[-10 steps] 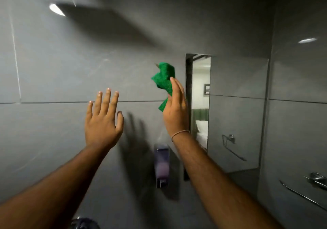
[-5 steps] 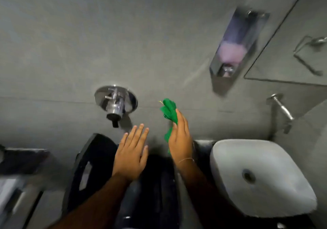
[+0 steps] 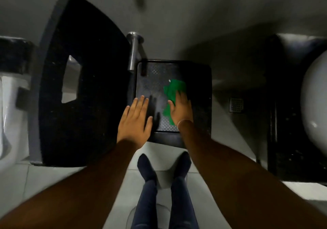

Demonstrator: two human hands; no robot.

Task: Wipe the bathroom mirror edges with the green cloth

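Observation:
I look straight down. My right hand (image 3: pixel 181 107) holds the crumpled green cloth (image 3: pixel 172 91), which sticks out past the fingertips and hangs below the thumb side. Hand and cloth are over a black textured square lid (image 3: pixel 150 80) that stands on the floor. My left hand (image 3: pixel 135 120) is flat, fingers spread, holding nothing, over the lid's left edge. The mirror is out of view.
A black counter slab (image 3: pixel 88 80) with a cut-out lies left, a white toilet (image 3: pixel 8 115) beyond it. A chrome pipe (image 3: pixel 132 52) runs down the wall. A white basin (image 3: pixel 315 105) on a black counter is right. A floor drain (image 3: pixel 236 104) and my feet (image 3: pixel 163 168) show on the tiles.
The view has swung from the wall and mirror down to the floor. Both hands have come down with it, the right one still holding the cloth, now over the black lid.

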